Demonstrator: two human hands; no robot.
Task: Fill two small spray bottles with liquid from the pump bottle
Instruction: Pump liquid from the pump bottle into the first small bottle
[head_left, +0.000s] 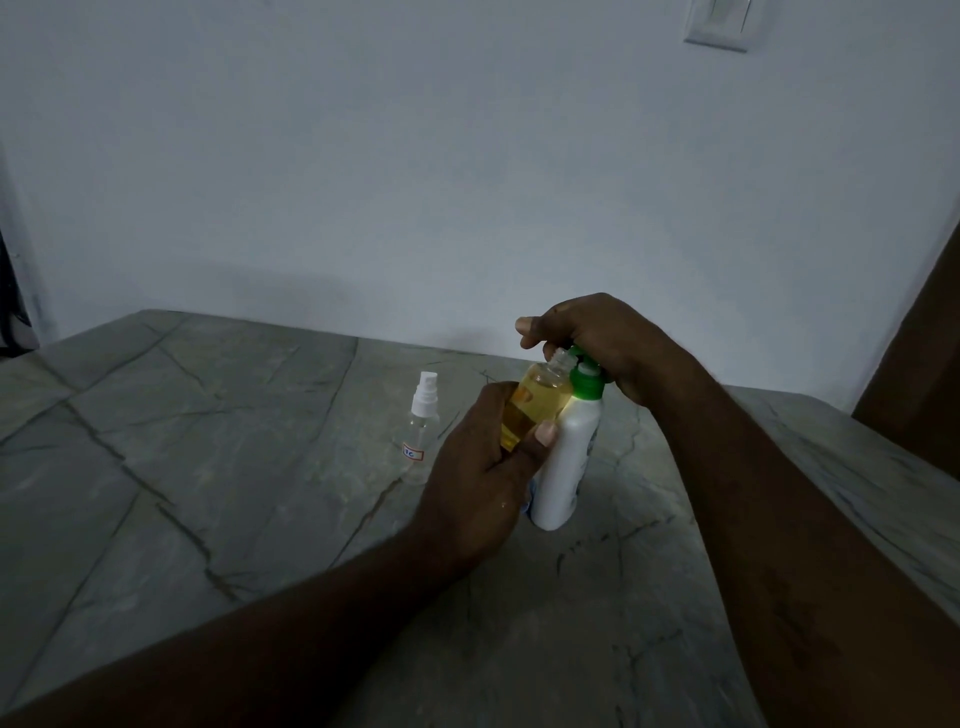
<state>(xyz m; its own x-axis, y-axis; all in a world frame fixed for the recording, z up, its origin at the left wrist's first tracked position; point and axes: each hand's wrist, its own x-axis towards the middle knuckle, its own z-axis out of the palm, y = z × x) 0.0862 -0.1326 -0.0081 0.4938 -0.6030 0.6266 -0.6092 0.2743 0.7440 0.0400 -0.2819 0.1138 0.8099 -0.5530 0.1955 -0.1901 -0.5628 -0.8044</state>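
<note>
My left grip (478, 467) clamps the spray bottle (537, 408) mid-body (probably light, slick plastic, so gently); right grip (597, 343) curls over the top of the pump bottle (566, 457).

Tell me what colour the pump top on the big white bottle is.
Green. The pump top shows best in the head view, under the right hand.

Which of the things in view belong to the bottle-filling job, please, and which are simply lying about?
Job: pump bottle, uncapped small bottle holding yellow liquid, capped clear spray bottle.
Not part of it: wall switch, stone-patterned table.
</note>
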